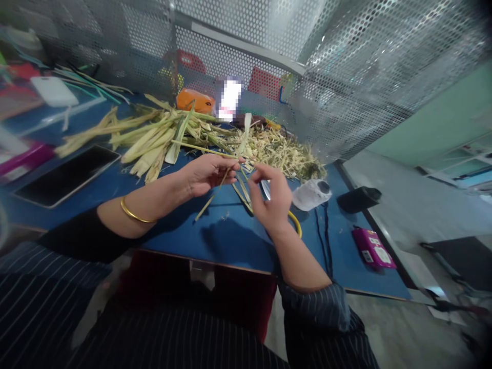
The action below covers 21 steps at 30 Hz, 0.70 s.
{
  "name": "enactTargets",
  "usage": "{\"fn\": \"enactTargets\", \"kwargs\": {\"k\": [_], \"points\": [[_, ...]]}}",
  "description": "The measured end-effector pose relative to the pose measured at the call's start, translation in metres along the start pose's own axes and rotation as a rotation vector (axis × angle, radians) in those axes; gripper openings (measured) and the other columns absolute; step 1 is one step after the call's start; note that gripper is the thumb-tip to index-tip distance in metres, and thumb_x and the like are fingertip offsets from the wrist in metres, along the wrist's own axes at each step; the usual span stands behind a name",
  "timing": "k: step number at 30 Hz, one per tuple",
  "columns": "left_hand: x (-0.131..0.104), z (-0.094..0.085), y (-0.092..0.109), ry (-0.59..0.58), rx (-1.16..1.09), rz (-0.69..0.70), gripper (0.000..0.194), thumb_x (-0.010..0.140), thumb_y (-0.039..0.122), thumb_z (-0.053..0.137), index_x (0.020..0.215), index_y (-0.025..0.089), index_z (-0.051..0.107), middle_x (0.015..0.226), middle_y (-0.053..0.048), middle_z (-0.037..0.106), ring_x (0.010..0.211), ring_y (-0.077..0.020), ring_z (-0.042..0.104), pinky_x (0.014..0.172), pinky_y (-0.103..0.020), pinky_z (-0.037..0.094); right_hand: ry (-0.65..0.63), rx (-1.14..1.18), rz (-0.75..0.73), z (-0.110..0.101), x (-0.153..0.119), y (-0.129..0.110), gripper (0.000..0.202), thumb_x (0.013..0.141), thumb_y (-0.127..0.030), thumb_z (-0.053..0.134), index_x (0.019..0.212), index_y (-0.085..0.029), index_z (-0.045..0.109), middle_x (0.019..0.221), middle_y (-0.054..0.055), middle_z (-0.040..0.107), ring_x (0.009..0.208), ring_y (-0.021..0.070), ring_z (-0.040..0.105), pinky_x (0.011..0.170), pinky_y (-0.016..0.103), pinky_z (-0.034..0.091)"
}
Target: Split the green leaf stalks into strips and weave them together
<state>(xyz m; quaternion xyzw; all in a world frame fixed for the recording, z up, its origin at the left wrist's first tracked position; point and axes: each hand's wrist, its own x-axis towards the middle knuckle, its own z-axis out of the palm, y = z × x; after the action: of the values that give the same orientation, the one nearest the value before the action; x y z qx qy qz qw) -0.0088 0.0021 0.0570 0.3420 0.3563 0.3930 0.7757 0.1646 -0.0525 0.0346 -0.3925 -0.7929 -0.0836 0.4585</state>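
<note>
My left hand (211,173) has its fingers closed on thin pale-green plant strips (210,202), one of which hangs down towards the blue table. Close by on the right, my right hand (272,197) is raised with thumb and forefinger curled towards each other; whether anything lies between the fingertips is too small to tell. More narrow strips (242,192) extend between and below the hands. Behind my left hand lies a bundle of long dried husks (154,138), and a heap of shredded husk pieces (280,151) sits behind my right hand.
The blue table (238,241) carries a dark tablet (69,174) at left. A white-wrapped roll (312,195), a black cylindrical object (359,199) and a purple packet (372,248) are at right. An orange object (195,101) stands by the perforated metal screen (238,48).
</note>
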Motion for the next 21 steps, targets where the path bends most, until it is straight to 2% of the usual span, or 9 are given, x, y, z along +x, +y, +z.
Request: {"fn": "enactTargets", "kwargs": {"k": [1,3,6,8,11,14,18,21], "points": [[-0.001,0.001,0.002,-0.016,-0.001,-0.007,0.014,0.077,0.006,0.062,0.086,0.010,0.072,0.064,-0.002,0.065,0.052,-0.0076,0.059,0.059,-0.019,0.055,0.052,0.007,0.101,0.001,0.000,0.003,0.018,0.091,-0.022,0.054,0.108,-0.020,0.057,0.087,0.004,0.063,0.082,0.0178,0.059,0.079,0.034,0.045],[-0.003,0.002,0.004,-0.065,-0.012,-0.011,0.013,0.077,0.009,0.060,0.083,0.009,0.071,0.065,-0.003,0.065,0.050,-0.0083,0.058,0.057,-0.022,0.055,0.034,0.032,0.212,0.003,0.000,0.008,0.009,0.089,-0.027,0.058,0.095,-0.021,0.060,0.086,0.004,0.062,0.083,0.0182,0.058,0.077,0.033,0.046],[-0.005,0.002,0.001,-0.123,0.000,-0.009,0.015,0.081,0.022,0.061,0.078,0.009,0.069,0.066,-0.004,0.063,0.050,-0.0086,0.056,0.053,-0.022,0.052,-0.094,0.074,0.239,0.010,0.000,0.013,0.011,0.087,-0.031,0.060,0.083,-0.021,0.059,0.083,0.003,0.061,0.082,0.0177,0.058,0.075,0.032,0.045],[-0.005,0.002,-0.003,-0.116,0.072,0.023,0.018,0.079,0.027,0.067,0.077,0.010,0.069,0.063,-0.002,0.060,0.048,-0.0069,0.052,0.049,-0.020,0.047,-0.119,0.070,0.251,0.012,-0.002,0.013,0.012,0.088,-0.028,0.058,0.078,-0.021,0.056,0.079,0.002,0.060,0.077,0.0164,0.056,0.072,0.030,0.043],[-0.004,0.003,-0.009,-0.064,0.204,0.126,0.014,0.076,0.023,0.073,0.075,0.010,0.068,0.057,0.001,0.054,0.045,-0.0043,0.045,0.044,-0.018,0.038,-0.122,0.071,0.290,0.012,-0.003,0.011,0.013,0.090,-0.024,0.052,0.077,-0.021,0.052,0.071,-0.001,0.054,0.067,0.0134,0.050,0.066,0.027,0.038],[-0.002,0.003,-0.011,-0.016,0.246,0.184,0.013,0.077,0.020,0.071,0.072,0.009,0.067,0.056,0.002,0.053,0.044,-0.0034,0.043,0.043,-0.018,0.034,-0.133,0.060,0.291,0.007,-0.002,0.007,0.015,0.090,-0.024,0.050,0.076,-0.021,0.050,0.066,-0.003,0.050,0.061,0.0117,0.044,0.061,0.025,0.034],[-0.002,0.004,-0.007,0.023,0.205,0.131,0.010,0.078,0.016,0.068,0.071,0.008,0.067,0.052,0.003,0.050,0.040,-0.0018,0.038,0.039,-0.015,0.028,-0.150,0.130,0.282,-0.002,0.003,0.004,0.017,0.088,-0.021,0.051,0.071,-0.020,0.048,0.063,-0.004,0.047,0.059,0.0106,0.041,0.059,0.025,0.033],[-0.001,0.003,-0.003,0.011,0.161,0.067,0.009,0.079,0.014,0.066,0.073,0.007,0.068,0.051,0.003,0.048,0.039,-0.0012,0.035,0.038,-0.014,0.027,-0.211,0.260,0.376,-0.006,0.007,0.007,0.019,0.085,-0.022,0.055,0.068,-0.020,0.049,0.060,-0.005,0.045,0.056,0.0098,0.039,0.057,0.025,0.032]]}}
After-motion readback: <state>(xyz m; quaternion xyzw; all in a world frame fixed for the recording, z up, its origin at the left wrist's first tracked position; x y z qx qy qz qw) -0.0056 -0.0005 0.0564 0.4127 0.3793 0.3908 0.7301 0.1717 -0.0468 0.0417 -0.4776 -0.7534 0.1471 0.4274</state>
